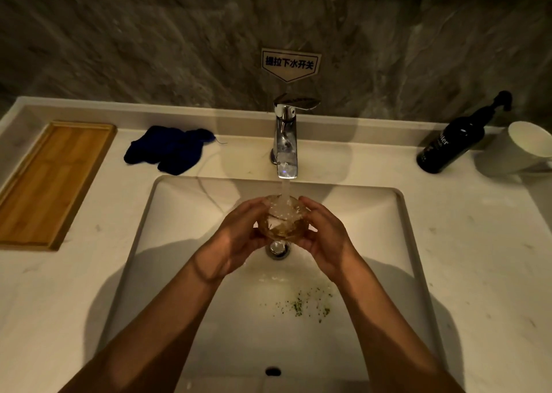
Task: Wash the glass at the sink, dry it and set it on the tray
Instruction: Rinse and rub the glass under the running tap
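At the left edge of the frame a wooden tray (50, 180) lies flat on the pale surface (466, 243). Right of it, in the upper left, a crumpled dark blue cloth (170, 149) sits on the surface between the tray and the chrome faucet (285, 137). Above the faucet a small sign (290, 64) is fixed to the grey stone wall. Water runs from the spout straight down into the glass (282, 218), which is held over the white sink (185, 213) at mid-frame, just above the drain (277, 248). The left hand (242, 234) grips the glass on its left side and the right hand (324, 237) grips it on its right side, fingers curled around the wall. Green specks (304, 304) are scattered on the sink bottom, lower right of the drain. In the upper right a dark pump bottle (454, 144) stands on the surface, and just beside it at the right edge stands a white cup (519, 150).
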